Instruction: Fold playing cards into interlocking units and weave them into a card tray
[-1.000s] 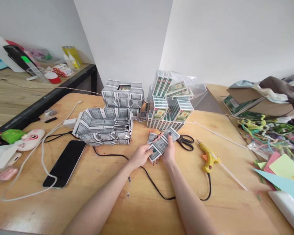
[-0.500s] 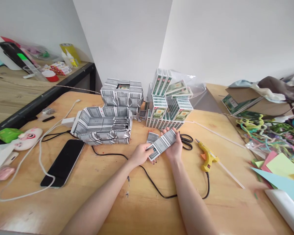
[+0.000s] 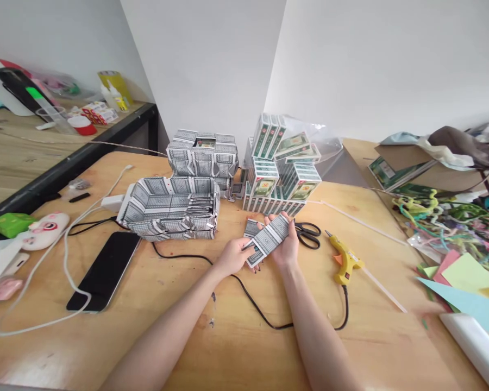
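Grey-patterned playing cards [image 3: 268,238], partly overlapping, lie slantwise between my hands. My left hand [image 3: 233,256] pinches their lower left end, with fingers tucked underneath. My right hand [image 3: 286,245] grips the upper right end, thumb along the edge. Behind them another patterned card piece [image 3: 251,227] shows, partly hidden. An open tray folded from cards [image 3: 167,208] stands to the left, with a bundle of folded cards [image 3: 204,205] inside its right end. Behind the tray is a block built from the same cards [image 3: 204,155].
Boxed card decks [image 3: 264,187] are stacked behind my hands. Black scissors [image 3: 308,235] and a yellow glue gun [image 3: 344,260] with a black cord lie to the right. A phone [image 3: 104,271] and white cable are at left. Coloured paper [image 3: 468,277] lies far right.
The overlapping cards have drawn closer together, and my right hand has shifted slightly left and down. My left hand keeps its hold at the lower end.
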Action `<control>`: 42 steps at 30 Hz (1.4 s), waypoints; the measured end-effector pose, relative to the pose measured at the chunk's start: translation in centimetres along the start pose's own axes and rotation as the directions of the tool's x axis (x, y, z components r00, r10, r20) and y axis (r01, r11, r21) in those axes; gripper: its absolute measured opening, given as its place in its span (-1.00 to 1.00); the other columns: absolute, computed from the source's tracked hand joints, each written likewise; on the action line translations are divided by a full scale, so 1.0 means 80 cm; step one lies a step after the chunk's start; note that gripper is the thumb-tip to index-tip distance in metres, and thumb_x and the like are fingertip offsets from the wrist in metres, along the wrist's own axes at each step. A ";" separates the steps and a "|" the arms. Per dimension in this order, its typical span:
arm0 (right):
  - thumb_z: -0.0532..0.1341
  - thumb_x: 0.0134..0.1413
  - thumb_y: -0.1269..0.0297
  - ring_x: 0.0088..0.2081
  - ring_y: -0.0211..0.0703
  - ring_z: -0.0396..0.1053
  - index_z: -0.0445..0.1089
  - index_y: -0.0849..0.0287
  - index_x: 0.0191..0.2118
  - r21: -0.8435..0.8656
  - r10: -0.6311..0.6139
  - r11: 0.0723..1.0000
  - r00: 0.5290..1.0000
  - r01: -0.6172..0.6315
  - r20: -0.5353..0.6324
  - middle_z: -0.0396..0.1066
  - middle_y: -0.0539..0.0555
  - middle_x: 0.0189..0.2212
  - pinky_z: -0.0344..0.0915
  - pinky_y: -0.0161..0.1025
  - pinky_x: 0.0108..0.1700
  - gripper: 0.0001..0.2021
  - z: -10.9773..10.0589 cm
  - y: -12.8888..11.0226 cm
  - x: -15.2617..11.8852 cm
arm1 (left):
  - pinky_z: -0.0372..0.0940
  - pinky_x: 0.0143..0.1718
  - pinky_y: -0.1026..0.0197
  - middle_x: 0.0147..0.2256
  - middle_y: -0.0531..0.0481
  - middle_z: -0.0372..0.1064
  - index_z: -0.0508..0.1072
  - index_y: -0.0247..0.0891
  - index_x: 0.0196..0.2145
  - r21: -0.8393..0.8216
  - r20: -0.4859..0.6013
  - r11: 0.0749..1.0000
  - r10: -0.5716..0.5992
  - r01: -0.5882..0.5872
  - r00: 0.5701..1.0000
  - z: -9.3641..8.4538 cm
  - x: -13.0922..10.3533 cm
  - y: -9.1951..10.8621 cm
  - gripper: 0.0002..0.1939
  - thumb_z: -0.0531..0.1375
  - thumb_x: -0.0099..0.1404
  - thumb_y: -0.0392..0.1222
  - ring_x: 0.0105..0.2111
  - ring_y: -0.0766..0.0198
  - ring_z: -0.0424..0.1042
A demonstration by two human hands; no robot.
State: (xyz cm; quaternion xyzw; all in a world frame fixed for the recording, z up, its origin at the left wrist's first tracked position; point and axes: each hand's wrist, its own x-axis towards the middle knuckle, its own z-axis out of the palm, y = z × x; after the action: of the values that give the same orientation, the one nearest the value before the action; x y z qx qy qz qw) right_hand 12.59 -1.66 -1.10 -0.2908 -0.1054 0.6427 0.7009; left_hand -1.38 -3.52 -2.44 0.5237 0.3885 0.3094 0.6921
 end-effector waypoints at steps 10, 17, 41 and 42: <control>0.10 -0.01 0.37 -0.03 -0.11 0.31 0.30 0.13 -0.14 -0.119 0.145 0.984 0.982 -0.131 0.122 0.42 0.08 -0.15 0.20 0.00 0.05 -0.75 0.004 0.011 -0.002 | 0.35 -0.58 0.22 -0.56 -0.01 0.40 0.33 -0.35 -0.34 -0.078 -0.057 0.997 -0.018 0.013 0.998 0.003 -0.001 0.006 -0.73 0.14 0.13 -0.06 -0.57 0.22 0.44; 0.07 -0.03 0.20 -0.06 -0.03 0.33 0.35 0.16 -0.20 -0.151 0.163 0.978 0.978 -0.143 0.129 0.43 0.11 -0.17 0.21 0.04 0.01 -0.73 0.007 0.000 -0.001 | 0.40 -0.37 0.12 -0.35 -0.09 0.44 0.40 -0.39 -0.28 -0.342 -0.280 0.932 0.021 -0.120 0.960 -0.002 0.004 0.011 -0.66 0.26 -0.02 -0.14 -0.36 0.16 0.45; 0.37 -0.34 0.22 -0.62 -0.33 0.25 0.40 0.20 -0.49 -0.682 0.230 0.726 0.965 -0.086 0.123 0.39 -0.06 -0.61 0.14 -0.39 -0.59 -0.78 -0.021 -0.009 0.010 | 0.11 -0.60 0.40 -0.61 0.12 0.16 0.22 -0.28 -0.56 0.070 -0.622 0.982 0.182 -0.178 0.762 -0.030 0.012 0.000 -0.73 0.15 0.09 -0.04 -0.59 0.40 0.19; 0.37 -0.34 0.21 -0.60 -0.31 0.28 0.43 0.20 -0.45 -0.696 0.262 0.711 0.957 -0.103 0.127 0.42 -0.04 -0.58 0.17 -0.38 -0.57 -0.76 -0.019 -0.010 0.008 | 0.09 -0.62 0.39 -0.62 0.12 0.15 0.24 -0.28 -0.54 0.045 -0.619 0.980 0.180 -0.193 0.765 -0.029 0.011 0.000 -0.73 0.13 0.11 -0.02 -0.61 0.41 0.17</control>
State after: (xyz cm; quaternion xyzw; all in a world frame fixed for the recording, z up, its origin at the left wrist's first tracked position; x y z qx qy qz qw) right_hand 14.15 -1.43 -2.08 -0.4650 -0.3800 0.6529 0.4617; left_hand -2.95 -1.63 -3.01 0.4216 0.5369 0.5354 0.4974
